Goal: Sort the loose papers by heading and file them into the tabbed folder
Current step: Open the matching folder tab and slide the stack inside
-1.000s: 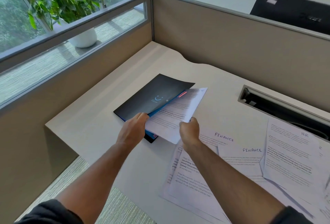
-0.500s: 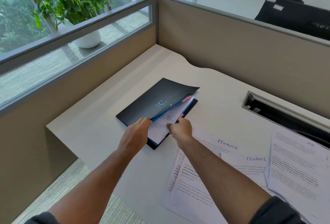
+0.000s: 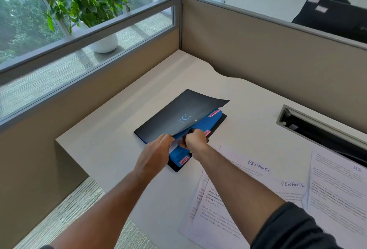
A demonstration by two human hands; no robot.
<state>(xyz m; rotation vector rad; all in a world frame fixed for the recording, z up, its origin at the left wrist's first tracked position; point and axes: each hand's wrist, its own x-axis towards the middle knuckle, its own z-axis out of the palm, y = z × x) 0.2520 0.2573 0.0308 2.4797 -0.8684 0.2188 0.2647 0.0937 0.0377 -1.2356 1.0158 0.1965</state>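
A black tabbed folder (image 3: pixel 174 117) lies on the desk, its cover lifted at the near right edge. Blue dividers (image 3: pixel 178 154) with pink tabs show beneath. My left hand (image 3: pixel 155 152) holds the cover's near edge up, fingers under it. My right hand (image 3: pixel 195 139) is curled at the folder's opening, pinching the last visible white corner of a sheet (image 3: pixel 172 148) that is almost fully inside. Loose papers (image 3: pixel 258 179) headed FINANCE and HR lie spread to the right.
Beige partition walls (image 3: pixel 258 54) close the desk's back and left sides. A cable slot (image 3: pixel 317 131) is cut into the desk at the right. A potted plant (image 3: pixel 87 4) stands on the sill beyond the glass. The desk's near left edge (image 3: pixel 79 161) drops to the floor.
The white sheet has slid from sticking far out at the right to almost wholly inside the folder. My right hand moved left with it to the opening. The left hand kept the cover raised.
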